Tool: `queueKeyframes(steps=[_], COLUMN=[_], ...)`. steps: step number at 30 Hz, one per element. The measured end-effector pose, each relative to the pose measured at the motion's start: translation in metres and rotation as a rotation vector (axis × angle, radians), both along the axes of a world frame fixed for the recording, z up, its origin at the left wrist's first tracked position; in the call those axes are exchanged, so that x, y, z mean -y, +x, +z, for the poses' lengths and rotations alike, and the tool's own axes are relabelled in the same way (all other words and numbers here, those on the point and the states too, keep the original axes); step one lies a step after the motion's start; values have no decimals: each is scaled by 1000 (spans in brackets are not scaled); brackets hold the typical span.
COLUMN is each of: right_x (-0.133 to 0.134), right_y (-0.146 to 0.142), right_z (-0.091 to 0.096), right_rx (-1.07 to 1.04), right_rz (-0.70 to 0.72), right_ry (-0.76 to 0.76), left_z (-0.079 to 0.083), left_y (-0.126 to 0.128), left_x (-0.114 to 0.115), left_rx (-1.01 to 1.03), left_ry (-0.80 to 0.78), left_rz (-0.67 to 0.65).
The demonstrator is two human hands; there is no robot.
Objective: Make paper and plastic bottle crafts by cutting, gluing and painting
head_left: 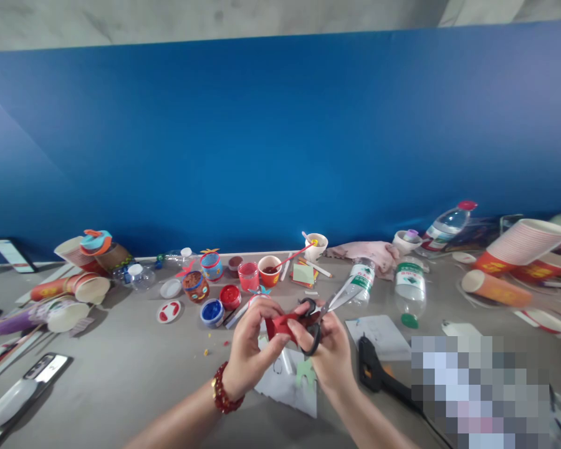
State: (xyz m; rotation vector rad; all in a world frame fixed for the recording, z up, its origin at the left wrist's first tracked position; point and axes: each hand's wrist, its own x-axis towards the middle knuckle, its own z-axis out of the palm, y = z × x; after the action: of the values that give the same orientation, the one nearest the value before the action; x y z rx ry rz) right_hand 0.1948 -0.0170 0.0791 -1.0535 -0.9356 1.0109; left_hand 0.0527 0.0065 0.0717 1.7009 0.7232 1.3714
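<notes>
Above the table's middle, my left hand pinches a small red piece that looks like folded paper. My right hand is wrapped around a pair of black-handled scissors, whose blades point up and right, away from the red piece. The right thumb and fingertips also meet the red piece. Under both hands lies a white sheet with drawn lines. On it rests a green paper cutout, partly covered by my right hand.
A black glue gun with a cord lies right of my hands. Beyond them stand a blue paint jar, a red paint jar, decorated cups and two clear bottles. Paper cups stack at right. A phone lies at left.
</notes>
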Motion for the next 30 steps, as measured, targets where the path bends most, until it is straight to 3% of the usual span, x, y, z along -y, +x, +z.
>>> queueKeyframes(steps=[6, 15, 30], right_x=[3, 3, 6], right_y=[-4, -3, 0], right_z=[1, -8, -5], right_rx=[-2, 48, 76], right_rz=[25, 4, 67], right_ry=[3, 6, -1], left_z=[5, 1, 6], left_y=[0, -2, -3], left_x=[2, 1, 1], left_rx=[38, 103, 141], left_ry=[-67, -190, -224], left_rz=[37, -32, -43])
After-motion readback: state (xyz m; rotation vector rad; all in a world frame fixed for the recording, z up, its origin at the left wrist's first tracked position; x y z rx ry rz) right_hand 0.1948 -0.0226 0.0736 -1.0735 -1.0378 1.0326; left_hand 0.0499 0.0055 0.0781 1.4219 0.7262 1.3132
